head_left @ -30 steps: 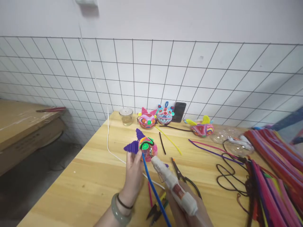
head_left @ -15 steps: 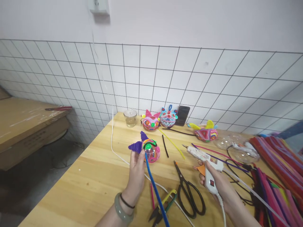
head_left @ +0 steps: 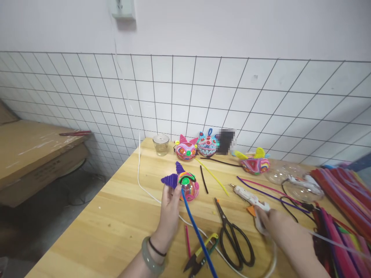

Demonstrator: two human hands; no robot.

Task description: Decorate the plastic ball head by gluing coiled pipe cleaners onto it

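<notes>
White tiles (head_left: 162,94) run below a pale wall (head_left: 203,27).

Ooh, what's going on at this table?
Someone is working on a craft by hand. The left hand holds a small decorated ball with purple ears, and a blue strip runs down from beside the thumb. Part of the ball looks clear and uncovered. The right hand holds a glue gun, its tip away from the ball. Scissors lie between the hands.

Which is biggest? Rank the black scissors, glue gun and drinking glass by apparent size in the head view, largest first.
1. Black scissors
2. Glue gun, partly covered by the right hand
3. Drinking glass
</notes>
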